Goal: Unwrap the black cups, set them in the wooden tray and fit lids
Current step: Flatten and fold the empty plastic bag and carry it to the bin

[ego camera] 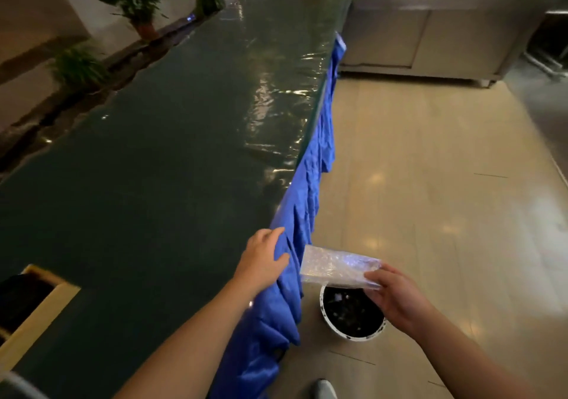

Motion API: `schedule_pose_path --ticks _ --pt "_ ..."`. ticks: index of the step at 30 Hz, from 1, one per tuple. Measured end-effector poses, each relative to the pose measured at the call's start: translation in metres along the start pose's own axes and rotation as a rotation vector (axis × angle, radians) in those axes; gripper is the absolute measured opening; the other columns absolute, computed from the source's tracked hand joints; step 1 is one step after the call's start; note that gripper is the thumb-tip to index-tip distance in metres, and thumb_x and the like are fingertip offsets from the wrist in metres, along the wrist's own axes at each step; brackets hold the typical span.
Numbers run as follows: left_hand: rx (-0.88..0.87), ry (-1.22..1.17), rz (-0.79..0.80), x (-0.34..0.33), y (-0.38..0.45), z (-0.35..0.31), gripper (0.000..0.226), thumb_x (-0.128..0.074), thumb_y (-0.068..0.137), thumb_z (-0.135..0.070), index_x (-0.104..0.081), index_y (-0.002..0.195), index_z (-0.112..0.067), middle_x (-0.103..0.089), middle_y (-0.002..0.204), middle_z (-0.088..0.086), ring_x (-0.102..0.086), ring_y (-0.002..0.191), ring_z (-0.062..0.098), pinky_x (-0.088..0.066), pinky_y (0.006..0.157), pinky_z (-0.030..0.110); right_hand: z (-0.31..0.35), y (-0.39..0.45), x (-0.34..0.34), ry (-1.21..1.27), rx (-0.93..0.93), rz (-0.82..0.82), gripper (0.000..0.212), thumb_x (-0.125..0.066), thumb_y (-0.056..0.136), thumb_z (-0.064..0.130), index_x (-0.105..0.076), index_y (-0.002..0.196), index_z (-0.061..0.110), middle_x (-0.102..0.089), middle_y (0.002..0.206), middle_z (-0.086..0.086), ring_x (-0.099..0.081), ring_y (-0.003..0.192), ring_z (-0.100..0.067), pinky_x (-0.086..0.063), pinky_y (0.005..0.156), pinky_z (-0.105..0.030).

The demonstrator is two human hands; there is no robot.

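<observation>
My right hand point(395, 298) pinches a clear crumpled plastic wrapper point(336, 268) and holds it over a round white bin with a black liner point(353, 314) on the floor. My left hand point(264, 258) rests flat on the table's right edge, fingers spread over the blue skirt, holding nothing. At the lower left a corner of the light wooden tray point(40, 315) shows on the dark table, with something black inside it point(21, 297); I cannot make out single cups or lids.
The long dark table point(153, 168) has a glossy plastic cover and a blue cloth skirt point(310, 183) along its right edge. Potted plants point(135, 2) line the far left. A steel cabinet point(430, 29) stands at the back right. Beige floor point(430, 183) lies to the right.
</observation>
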State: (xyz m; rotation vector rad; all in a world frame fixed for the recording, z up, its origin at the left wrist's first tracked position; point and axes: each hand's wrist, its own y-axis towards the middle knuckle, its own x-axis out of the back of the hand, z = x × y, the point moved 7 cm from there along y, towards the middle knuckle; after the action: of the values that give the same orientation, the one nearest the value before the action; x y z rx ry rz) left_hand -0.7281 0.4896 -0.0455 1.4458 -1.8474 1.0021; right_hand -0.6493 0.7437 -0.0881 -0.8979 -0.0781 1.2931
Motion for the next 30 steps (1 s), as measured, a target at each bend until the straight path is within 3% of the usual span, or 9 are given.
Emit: schedule_pose_path --ticks 6,10,13,23,28,30 --pt "0.061 0.367 0.023 -0.027 0.06 0.031 0.076 -0.056 0.091 -0.05 -0.021 0.155 -0.027 -0.013 0.163 0.015 -0.013 0.148 0.034 -0.022 0.118 0.049 0.0 0.009 0.068 0.08 -0.015 -0.111 0.025 -0.053 0.083 -0.01 -0.068 0.099 0.0 -0.073 0.089 -0.017 -0.071 0.075 -0.021 -0.059 0.063 -0.026" --pt "0.02 0.509 -0.047 -0.033 0.091 0.041 0.091 -0.049 0.084 -0.07 -0.009 0.156 -0.031 -0.002 0.165 0.015 -0.001 0.15 0.037 -0.009 0.117 0.06 -0.009 0.016 0.101 0.116 -0.026 -0.218 0.022 -0.053 0.084 -0.011 -0.068 0.09 0.004 -0.072 0.08 -0.013 -0.07 0.066 -0.017 -0.057 0.058 -0.024" --pt "0.031 0.561 -0.013 -0.044 0.113 0.051 0.097 -0.039 0.08 -0.08 0.001 0.155 -0.034 0.003 0.165 0.014 0.004 0.15 0.037 -0.004 0.116 0.062 -0.02 0.022 0.122 0.142 -0.035 -0.302 0.021 -0.054 0.084 -0.01 -0.067 0.093 0.003 -0.071 0.083 -0.013 -0.07 0.066 -0.018 -0.057 0.058 -0.025" --pt "0.056 0.511 -0.106 -0.049 0.116 0.06 0.082 -0.053 0.085 -0.061 -0.016 0.154 -0.036 -0.011 0.165 0.009 -0.004 0.151 0.031 -0.007 0.117 0.061 -0.059 0.073 0.156 0.017 -0.139 -0.587 0.018 -0.061 0.088 0.003 -0.061 0.106 0.004 -0.058 0.092 -0.015 -0.06 0.083 -0.026 -0.057 0.061 -0.03" --pt "0.044 0.491 -0.137 -0.049 0.114 0.058 0.079 -0.057 0.085 -0.056 -0.023 0.153 -0.033 -0.015 0.164 0.011 -0.008 0.151 0.032 -0.008 0.117 0.062 -0.085 0.126 0.161 -0.109 -0.188 -0.66 0.015 -0.059 0.09 0.008 -0.059 0.104 0.004 -0.056 0.083 -0.012 -0.06 0.071 -0.023 -0.055 0.066 -0.033" --pt "0.038 0.478 -0.149 -0.048 0.114 0.056 0.079 -0.059 0.085 -0.054 -0.025 0.152 -0.032 -0.017 0.164 0.012 -0.009 0.151 0.033 -0.009 0.117 0.062 -0.094 0.145 0.162 -0.169 -0.215 -0.678 0.017 -0.059 0.089 0.01 -0.06 0.105 0.004 -0.056 0.079 -0.012 -0.057 0.065 -0.023 -0.052 0.061 -0.033"
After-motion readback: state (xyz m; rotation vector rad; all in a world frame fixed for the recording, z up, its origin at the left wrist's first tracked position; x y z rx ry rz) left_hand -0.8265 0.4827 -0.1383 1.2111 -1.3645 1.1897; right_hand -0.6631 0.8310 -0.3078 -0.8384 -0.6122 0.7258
